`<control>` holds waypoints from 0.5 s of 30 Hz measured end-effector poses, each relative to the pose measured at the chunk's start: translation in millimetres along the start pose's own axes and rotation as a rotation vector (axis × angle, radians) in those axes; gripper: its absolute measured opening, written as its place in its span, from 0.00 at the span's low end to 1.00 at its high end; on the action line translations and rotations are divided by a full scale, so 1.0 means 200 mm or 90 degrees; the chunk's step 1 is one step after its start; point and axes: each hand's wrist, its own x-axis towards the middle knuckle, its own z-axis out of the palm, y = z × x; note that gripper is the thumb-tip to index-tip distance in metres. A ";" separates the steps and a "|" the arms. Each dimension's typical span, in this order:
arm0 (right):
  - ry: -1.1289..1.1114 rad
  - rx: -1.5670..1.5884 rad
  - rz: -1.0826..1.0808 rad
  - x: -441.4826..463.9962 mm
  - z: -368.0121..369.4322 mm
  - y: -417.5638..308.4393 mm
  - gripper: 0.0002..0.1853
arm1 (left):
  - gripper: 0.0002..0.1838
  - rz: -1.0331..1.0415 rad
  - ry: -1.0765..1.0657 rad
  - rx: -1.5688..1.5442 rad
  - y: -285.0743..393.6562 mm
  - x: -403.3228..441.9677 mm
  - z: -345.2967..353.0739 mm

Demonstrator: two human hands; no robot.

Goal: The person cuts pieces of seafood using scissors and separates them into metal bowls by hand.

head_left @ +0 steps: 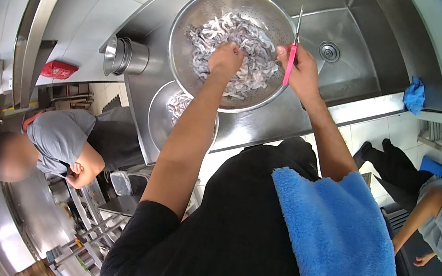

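A large steel colander [177, 67] stands on the metal counter, filled with a heap of grey-white squid pieces [253, 79]. My left hand [226, 59] is down at the heap, its fingers curled closed at the squid; whatever lies between the fingertips is hidden. Over the colander's right side, my right hand [302, 73] grips pink-handled scissors [290, 65]. They are seen nearly edge-on, with the metal tips pointing away from me and clear of the squid. Partly behind my left forearm is a second steel bowl [157, 119] with more squid pieces in it.
A steel sink [356, 49] with a drain lies right of the colander, and a blue cloth [414, 96] hangs at its corner. Steel containers [125, 57] lean at left. A blue towel [337, 243] hangs over me. Co-workers [64, 139] are at left and right.
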 end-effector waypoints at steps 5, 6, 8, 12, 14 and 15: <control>0.034 0.032 0.033 -0.03 0.05 0.03 0.22 | 0.08 -0.039 0.161 0.025 -0.05 0.00 -0.13; 0.030 0.026 0.027 -0.04 0.04 0.04 0.22 | 0.08 0.000 0.184 0.016 -0.06 -0.01 -0.11; 0.024 0.021 0.012 -0.03 0.04 0.03 0.22 | 0.09 0.078 0.236 0.003 -0.08 -0.03 -0.13; 0.027 0.055 0.067 -0.04 0.04 -0.02 0.24 | 0.15 0.297 0.067 0.110 -0.03 -0.01 -0.10; 0.025 0.038 0.072 -0.04 0.04 -0.03 0.24 | 0.20 0.261 0.029 0.177 -0.03 0.00 -0.06; 0.022 0.035 0.073 -0.05 0.04 -0.02 0.24 | 0.21 0.237 0.003 0.182 -0.02 0.00 -0.07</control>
